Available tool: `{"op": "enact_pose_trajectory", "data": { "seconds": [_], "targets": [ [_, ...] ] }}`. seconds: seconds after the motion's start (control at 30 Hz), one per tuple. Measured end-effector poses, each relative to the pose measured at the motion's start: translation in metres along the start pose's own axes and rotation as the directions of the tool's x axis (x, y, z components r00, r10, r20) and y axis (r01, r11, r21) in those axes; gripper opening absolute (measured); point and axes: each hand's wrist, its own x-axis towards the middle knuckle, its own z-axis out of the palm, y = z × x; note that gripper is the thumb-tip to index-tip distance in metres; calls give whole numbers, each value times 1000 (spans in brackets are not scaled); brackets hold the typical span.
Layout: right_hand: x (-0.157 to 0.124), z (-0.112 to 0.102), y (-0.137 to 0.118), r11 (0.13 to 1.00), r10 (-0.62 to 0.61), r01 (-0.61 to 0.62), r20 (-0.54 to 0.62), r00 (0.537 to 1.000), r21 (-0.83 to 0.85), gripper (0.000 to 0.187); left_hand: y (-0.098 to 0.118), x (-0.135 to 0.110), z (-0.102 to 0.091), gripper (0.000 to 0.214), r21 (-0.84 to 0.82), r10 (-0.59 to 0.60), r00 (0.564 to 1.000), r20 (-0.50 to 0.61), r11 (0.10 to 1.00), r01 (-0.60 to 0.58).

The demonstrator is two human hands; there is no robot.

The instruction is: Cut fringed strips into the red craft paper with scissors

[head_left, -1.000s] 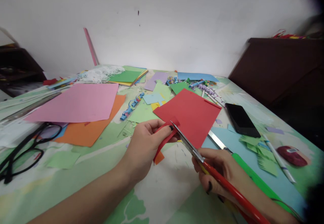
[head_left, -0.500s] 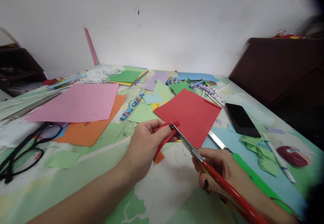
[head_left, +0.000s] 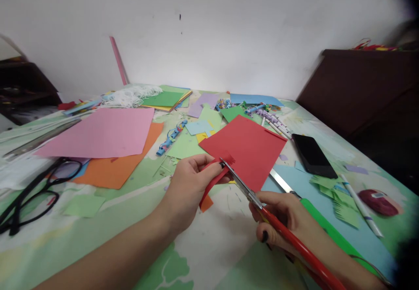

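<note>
My left hand (head_left: 193, 185) pinches a narrow red paper strip (head_left: 212, 182) between thumb and fingers. Fine cuts show as a fringe along the strip's edge near the thumb. Red-handled scissors (head_left: 284, 231) are gripped in my right hand (head_left: 278, 220), their blades at the strip beside my left thumb. Whether the blades are fully closed I cannot tell. Behind the strip lies a larger red paper sheet (head_left: 245, 146) with one folded edge. A small orange paper scrap (head_left: 206, 203) lies below the strip.
A green-handled cutter (head_left: 327, 224) lies close to my right hand, near a black phone (head_left: 312, 154) and fringed green paper pieces (head_left: 340, 198). Pink paper (head_left: 101, 132), orange paper (head_left: 121, 172) and black glasses (head_left: 36, 198) lie on the left. A blue paper-wrapped stick (head_left: 172, 137) rests mid-table.
More of the cut fringe shows beside the scissor blades, against the red sheet. Both hands stay in nearly the same place.
</note>
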Motion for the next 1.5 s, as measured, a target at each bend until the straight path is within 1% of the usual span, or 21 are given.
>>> {"op": "enact_pose_trajectory", "data": {
  "seconds": [0.2,0.33,0.47,0.63,0.8,1.2,1.27,1.4,1.5],
  "targets": [
    [-1,0,-6,1000,1,-1,-22,1000,-17,47,0,0,0,13,-79,22,999,28,997,-19],
    [-2,1,-10,1000,-21,21,-28,999,2,45,-1,-1,1,15,-117,25,999,39,993,-20],
    [-1,2,-8,1000,-28,28,-21,999,0,45,0,0,2,11,-110,18,999,27,994,-15],
    [-1,2,-7,999,-35,35,-23,999,12,46,0,-1,1,13,-83,10,1000,18,996,-8],
    [-1,2,-9,1000,-17,18,-17,1000,17,45,-1,-1,0,13,-38,13,1000,17,999,-13],
    [-1,2,-7,1000,7,-7,-21,1000,15,43,-2,-1,0,13,-59,11,1000,15,998,-10],
    [-1,1,-7,1000,-10,10,-23,1000,7,44,-2,-1,1,12,-62,15,1000,12,998,-15],
    [-1,-1,-5,998,-65,64,13,998,23,46,1,-1,2,12,-52,19,1000,8,998,-18],
    [-1,-1,-4,997,-62,61,32,998,42,47,2,-1,3,12,-44,19,1000,3,999,-19]
  ]
}}
